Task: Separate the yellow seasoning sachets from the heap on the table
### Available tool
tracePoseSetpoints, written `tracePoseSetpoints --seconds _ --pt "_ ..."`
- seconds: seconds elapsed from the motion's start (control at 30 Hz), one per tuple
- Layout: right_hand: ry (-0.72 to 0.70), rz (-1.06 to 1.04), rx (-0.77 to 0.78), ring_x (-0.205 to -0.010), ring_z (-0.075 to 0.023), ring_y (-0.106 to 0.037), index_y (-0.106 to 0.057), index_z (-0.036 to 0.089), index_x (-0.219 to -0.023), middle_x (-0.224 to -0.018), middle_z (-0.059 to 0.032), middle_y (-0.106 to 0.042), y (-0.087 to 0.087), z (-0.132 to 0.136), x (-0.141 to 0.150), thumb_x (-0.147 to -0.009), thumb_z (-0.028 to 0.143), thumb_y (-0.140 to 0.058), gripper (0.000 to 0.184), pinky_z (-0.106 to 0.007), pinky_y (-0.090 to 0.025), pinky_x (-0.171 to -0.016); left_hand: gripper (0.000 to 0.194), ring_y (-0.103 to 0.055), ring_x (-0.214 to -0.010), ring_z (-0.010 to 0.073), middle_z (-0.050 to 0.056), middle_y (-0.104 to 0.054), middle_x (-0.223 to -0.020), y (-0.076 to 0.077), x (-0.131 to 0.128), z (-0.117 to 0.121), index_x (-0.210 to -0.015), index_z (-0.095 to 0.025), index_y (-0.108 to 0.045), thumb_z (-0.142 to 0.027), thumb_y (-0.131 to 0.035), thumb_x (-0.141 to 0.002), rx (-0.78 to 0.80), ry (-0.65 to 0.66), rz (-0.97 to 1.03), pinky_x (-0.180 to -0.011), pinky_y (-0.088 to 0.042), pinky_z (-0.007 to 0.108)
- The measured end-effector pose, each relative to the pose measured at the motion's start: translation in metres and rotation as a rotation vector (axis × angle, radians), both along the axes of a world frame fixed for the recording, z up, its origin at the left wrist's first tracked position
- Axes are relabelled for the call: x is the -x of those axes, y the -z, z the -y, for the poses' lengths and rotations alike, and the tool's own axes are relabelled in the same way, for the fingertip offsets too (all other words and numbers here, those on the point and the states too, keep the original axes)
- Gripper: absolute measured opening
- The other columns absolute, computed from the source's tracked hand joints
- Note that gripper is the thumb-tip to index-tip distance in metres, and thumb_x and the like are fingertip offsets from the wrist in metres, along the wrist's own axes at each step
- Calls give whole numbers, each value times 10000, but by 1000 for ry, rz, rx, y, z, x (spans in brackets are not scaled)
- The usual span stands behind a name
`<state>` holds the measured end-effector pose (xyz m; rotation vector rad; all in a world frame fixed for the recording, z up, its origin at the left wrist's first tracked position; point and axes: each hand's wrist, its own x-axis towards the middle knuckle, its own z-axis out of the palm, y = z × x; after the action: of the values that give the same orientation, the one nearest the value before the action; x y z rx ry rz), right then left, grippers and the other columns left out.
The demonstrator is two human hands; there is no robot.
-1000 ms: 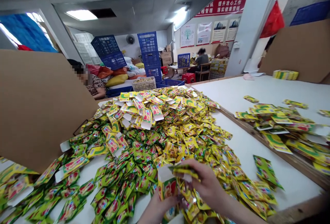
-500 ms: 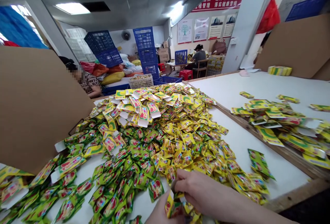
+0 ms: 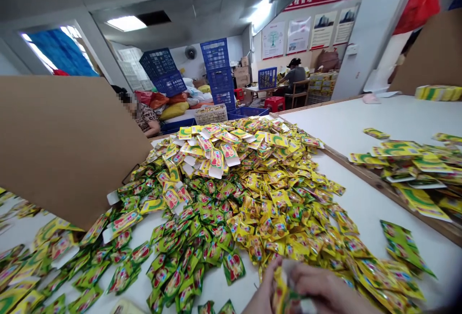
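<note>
Yellow printed cardboard box (image 3: 279, 291): head view, bottom edge, between both hands, above the white flat counter (image 3: 363, 201); blurred, partly covered.
Left hand (image 3: 263, 289): grip closed on the box's left side.
Right hand (image 3: 321, 285): curled at its right side; fingertips hidden, cannot tell what its grip holds.
Glossy yellow sachets (image 3: 277, 225): heaped just beyond the hands.
Glossy green sachets (image 3: 180, 261): loose, left of these.
</note>
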<state>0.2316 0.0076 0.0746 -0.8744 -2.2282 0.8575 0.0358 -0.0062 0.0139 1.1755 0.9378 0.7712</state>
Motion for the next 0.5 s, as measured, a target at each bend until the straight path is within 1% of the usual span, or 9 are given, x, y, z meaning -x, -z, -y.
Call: tracePoseSetpoints --seconds 0.07,0.1,0.17,0.2,0.27,0.33,0.37,0.43,0.5 --pt "259 72 -177 -730 -229 -651 -655 264 -831 -859 -78 -686 -3 -22 -44 -850 350 -449 224 -333 -520 -620 703 -516 -1131 255 117 -557 -1212 -8 15 -17 -1302 -182 -391 -381 -650 -681 -255 -110 -302 -968 -406 345" --pt "507 129 -300 -686 -251 -647 -645 237 -881 -884 -118 -680 -7 -36 -67 -834 393 -451 254 -368 -504 -580 536 -496 -1150 241 120 -538 -1226 -12 27 -29 -1254 -180 -438 -398 -534 -774 -393 -262 -525 -977 -394 348" --pt "1001 352 -452 -664 -294 -636 -580 179 -1091 -1031 -214 -630 -15 -60 -101 -828 403 -436 374 -421 -443 -538 387 -467 -1148 259 146 -525 -1187 -19 56 -56 -1152 -161 -494 -366 -392 -840 -465 -438 -713 -1001 -338 420" --pt "1088 403 -501 -716 -308 -635 -532 151 -1166 -1135 -249 -570 -18 -70 -106 -846 379 -395 416 -427 -425 -547 349 -475 -1119 274 149 -542 -1127 -21 70 -69 -1087 -155 -524 -350 -392 -830 -484 -470 -771 -988 -334 444" --pt "1003 411 -554 -825 -305 -623 -514 122 -1180 -1195 -254 -524 -15 -80 -85 -868 326 -339 412 -405 -426 -587 283 -504 -1041 291 138 -564 -1020 -23 93 -86 -977 -162 -555 -323 -389 -814 -503 -497 -863 -933 -354 470" --pt "812 382 -548 -865 -247 -613 -585 173 -1045 -1019 -144 -637 1 -80 -30 -855 313 -389 307 -350 -462 -672 247 -565 -874 279 107 -595 -890 -21 104 -89 -891 -182 -565 -321 -376 -813 -497 -461 -927 -820 -414 456" --pt "675 391 -522 -856 -217 -608 -603 201 -1002 -939 -85 -664 12 -78 3 -825 300 -453 252 -325 -468 -720 234 -581 -781 263 87 -608 -826 -18 105 -85 -858 -193 -569 -326 -382 -812 -486 -419 -947 -760 -435 433" --pt "309 415 -324 -926 -272 -551 -601 162 -1008 -955 -111 -650 36 -72 66 -749 285 -568 289 -407 -433 -807 177 -596 -730 248 67 -638 -806 -10 100 -69 -839 -213 -588 -324 -471 -766 -462 -322 -969 -721 -447 392" --pt "220 412 -255 -913 -303 -538 -628 126 -919 -905 -140 -655 53 -68 105 -682 229 -619 259 -446 -419 -804 233 -591 -898 287 97 -650 -943 1 91 -47 -887 -208 -614 -266 -594 -662 -440 -258 -990 -813 -424 399"
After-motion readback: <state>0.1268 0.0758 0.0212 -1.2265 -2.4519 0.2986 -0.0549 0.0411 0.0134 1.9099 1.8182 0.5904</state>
